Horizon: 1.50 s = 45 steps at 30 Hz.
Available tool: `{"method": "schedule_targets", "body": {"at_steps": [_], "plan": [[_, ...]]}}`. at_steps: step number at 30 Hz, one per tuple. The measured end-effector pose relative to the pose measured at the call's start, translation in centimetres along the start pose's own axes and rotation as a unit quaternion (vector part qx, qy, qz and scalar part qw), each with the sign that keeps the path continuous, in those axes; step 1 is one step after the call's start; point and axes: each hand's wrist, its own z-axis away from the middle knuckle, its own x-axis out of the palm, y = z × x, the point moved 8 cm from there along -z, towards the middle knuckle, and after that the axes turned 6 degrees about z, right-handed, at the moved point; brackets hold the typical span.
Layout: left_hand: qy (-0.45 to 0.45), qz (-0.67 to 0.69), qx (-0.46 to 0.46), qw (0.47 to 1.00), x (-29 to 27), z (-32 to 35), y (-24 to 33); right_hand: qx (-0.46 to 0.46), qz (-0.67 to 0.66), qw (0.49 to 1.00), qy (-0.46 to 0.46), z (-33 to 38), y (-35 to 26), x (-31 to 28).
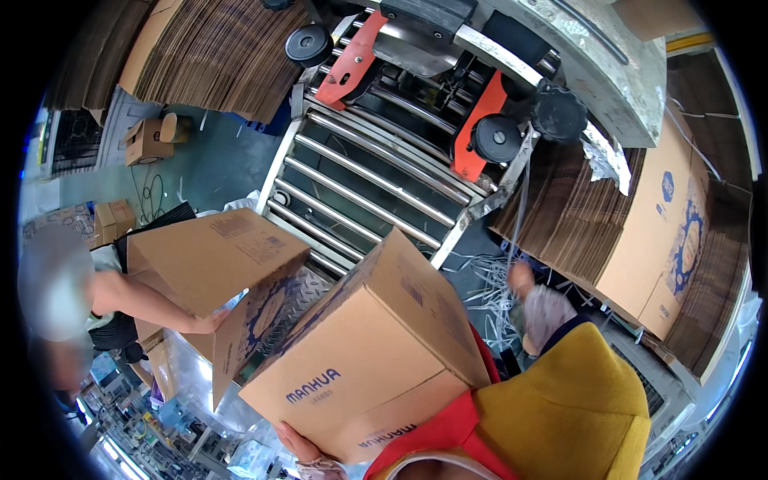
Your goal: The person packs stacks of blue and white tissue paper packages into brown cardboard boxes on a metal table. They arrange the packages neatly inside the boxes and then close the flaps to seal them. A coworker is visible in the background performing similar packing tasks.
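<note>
Currently, a closed cardboard box (376, 352) is gripped from beneath by the left hand (300, 450), while the right hand is hidden behind it.

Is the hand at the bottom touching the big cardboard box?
Touching. The head view shows the left hand pressed against the underside of the closed cardboard box, its fingers curled at the bottom edge with no gap.

Co-worker's open box (216, 264) blocks left; roller conveyor (368, 184) bare ahead; flat cardboard stack (576, 216) right.
</note>
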Motion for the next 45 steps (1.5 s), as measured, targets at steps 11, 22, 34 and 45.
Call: {"method": "schedule_targets", "body": {"at_steps": [11, 22, 34, 45], "plan": [[-0.049, -0.06, 0.047, 0.996, -5.2, -1.6, -1.3, -0.062, -0.355, 0.933, 0.015, 3.1, -15.5, -18.1], [-0.054, -0.062, 0.019, 0.996, -16.3, -5.3, -7.4, -0.066, -0.48, 0.868, -0.108, 5.0, -20.5, -18.9], [-0.183, 0.381, -0.034, 0.906, -7.3, 2.6, -5.1, -0.511, -0.101, 0.854, 0.007, 37.8, -45.5, -33.5], [0.026, -0.056, 0.064, 0.996, -5.7, 6.6, -13.0, -0.395, 0.104, 0.724, 0.556, 36.2, -42.9, -48.4]]}}
